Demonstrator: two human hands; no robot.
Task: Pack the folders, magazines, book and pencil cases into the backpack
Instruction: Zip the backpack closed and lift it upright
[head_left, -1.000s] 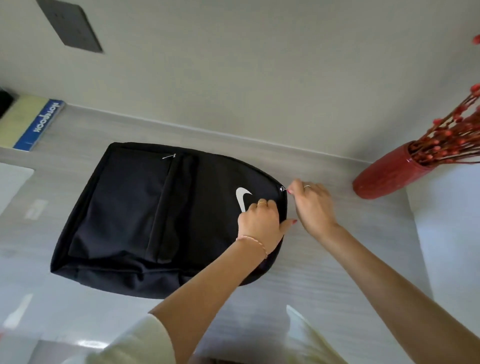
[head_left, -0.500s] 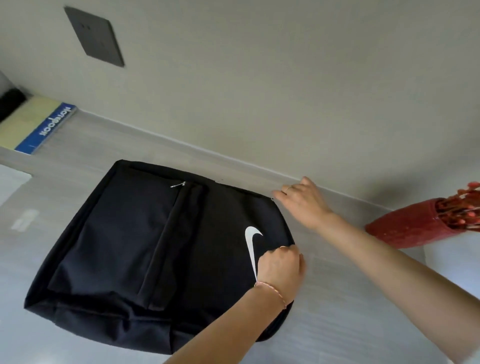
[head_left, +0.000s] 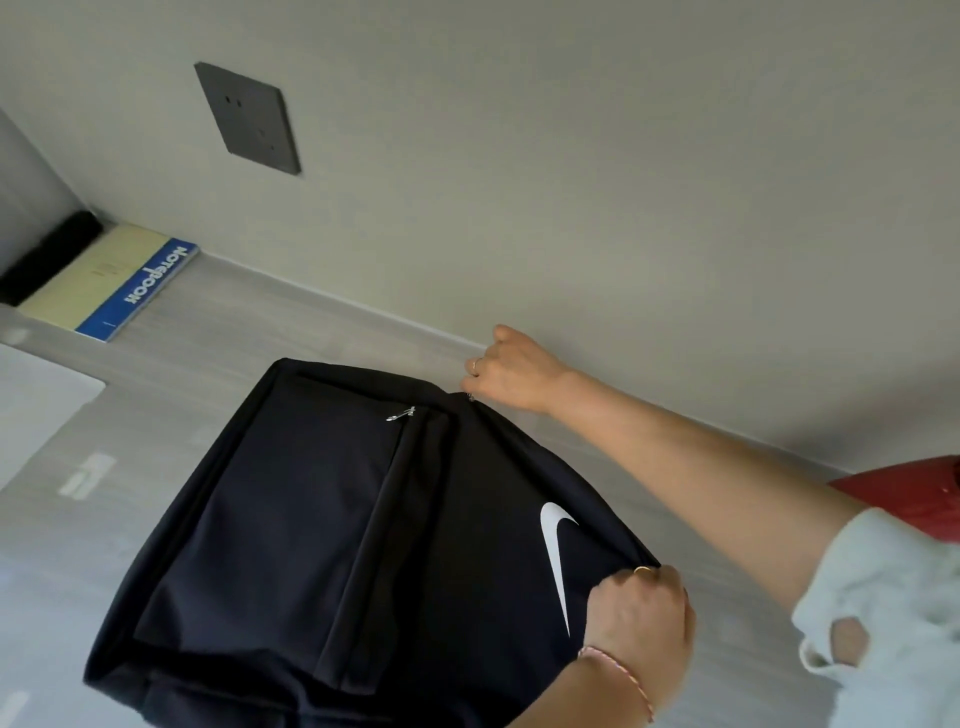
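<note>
1. My backpack (head_left: 322, 545) lies flat on the table (head_left: 218, 322), front face up, its top toward my body and its base toward the far left.
2. My left hand (head_left: 641, 618) is closed on a bunch of fabric at the bag's top edge, just beside the white swoosh (head_left: 558, 551), pinning the bag down.
3. My right hand (head_left: 511, 371) reaches to the bag's far edge by the wall, its fingers pinched on the small metal zip pull (head_left: 471, 397) of the main compartment.
4. I judge this to be the opening step: unzipping before anything goes in. Nothing shows as packed yet.
5. Next I would run the pull further round the edge while my left hand keeps the fabric taut, so the slider does not snag.
6. A second pull (head_left: 401, 413) sits on the front pocket, which looks zipped.
7. Writing: the swoosh is a Nike mark. The notebook (head_left: 111, 288) at the far left, against the wall, reads "NOTEBOOK" on its blue band, upside down to me.
8. No folders, magazines or pencil cases are clearly in sight.
</note>
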